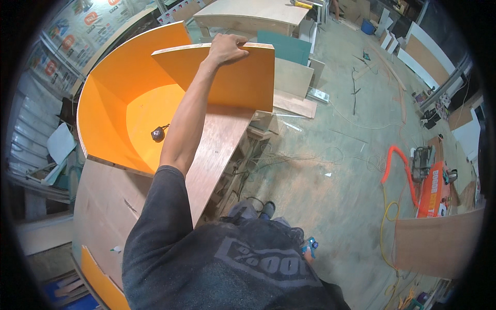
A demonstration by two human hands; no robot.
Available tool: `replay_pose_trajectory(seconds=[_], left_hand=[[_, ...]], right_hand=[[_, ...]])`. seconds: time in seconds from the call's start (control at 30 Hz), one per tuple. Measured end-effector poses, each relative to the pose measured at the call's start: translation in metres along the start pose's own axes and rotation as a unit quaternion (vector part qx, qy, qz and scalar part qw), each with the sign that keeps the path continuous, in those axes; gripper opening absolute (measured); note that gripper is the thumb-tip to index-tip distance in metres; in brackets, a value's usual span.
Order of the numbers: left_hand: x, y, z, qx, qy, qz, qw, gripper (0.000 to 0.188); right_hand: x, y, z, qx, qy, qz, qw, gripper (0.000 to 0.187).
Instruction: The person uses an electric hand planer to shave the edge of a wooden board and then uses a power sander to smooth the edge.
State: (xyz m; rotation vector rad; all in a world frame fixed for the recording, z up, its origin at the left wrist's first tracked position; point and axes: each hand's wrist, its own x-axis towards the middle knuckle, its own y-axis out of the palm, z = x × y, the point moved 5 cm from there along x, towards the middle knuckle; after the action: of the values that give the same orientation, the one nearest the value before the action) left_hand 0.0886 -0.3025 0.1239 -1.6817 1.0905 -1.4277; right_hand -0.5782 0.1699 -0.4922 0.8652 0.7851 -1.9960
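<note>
My left arm stretches forward, and my left hand (pixel 226 50) is closed over the top edge of a curved orange panel (pixel 235 77), which stands upright on a plywood tabletop (pixel 219 147). Joined or set close to it is a curved orange shell (pixel 111 85) with an orange base; whether they are fixed together I cannot tell. A small dark rounded object (pixel 158 134) with a strap or cord lies inside. Low at my right side, my right hand (pixel 308 254) is mostly hidden by my body; its fingers are round a blue hand tool (pixel 311 244) whose exact kind is unclear.
Wooden boards and a green panel (pixel 284 46) lean beyond the tabletop. Cords trail over the dusty floor (pixel 320 181). On the right are a coiled red air hose (pixel 400 165), an orange box (pixel 433 191) and a curved brown panel (pixel 439 243). A blue bucket (pixel 368 27) stands far off.
</note>
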Motion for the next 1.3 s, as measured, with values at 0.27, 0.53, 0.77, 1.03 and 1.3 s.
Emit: replay_pose_trajectory(seconds=[0.27,0.53,0.77,1.03,1.3], left_hand=[[-0.017,0.002,0.02,0.009,0.083,-0.156,0.984,0.04],[-0.011,0.005,0.028,0.073,0.043,-0.193,0.977,0.072],[0.0,0.005,0.038,0.096,0.064,-0.245,0.963,0.075],[0.036,-0.054,0.021,0.005,0.007,-0.123,0.992,0.08],[0.021,-0.014,0.022,-0.002,-0.055,0.044,0.998,0.088]], right_hand=[[-0.02,0.027,0.015,-0.052,-0.035,-0.019,0.998,0.037],[-0.022,0.046,0.01,-0.083,-0.069,-0.028,0.994,0.039],[-0.028,0.054,0.018,-0.117,-0.098,-0.037,0.988,0.04],[-0.005,0.059,0.033,-0.04,-0.02,0.039,0.998,0.048],[-0.043,0.095,0.07,-0.067,-0.115,0.001,0.991,0.042]])
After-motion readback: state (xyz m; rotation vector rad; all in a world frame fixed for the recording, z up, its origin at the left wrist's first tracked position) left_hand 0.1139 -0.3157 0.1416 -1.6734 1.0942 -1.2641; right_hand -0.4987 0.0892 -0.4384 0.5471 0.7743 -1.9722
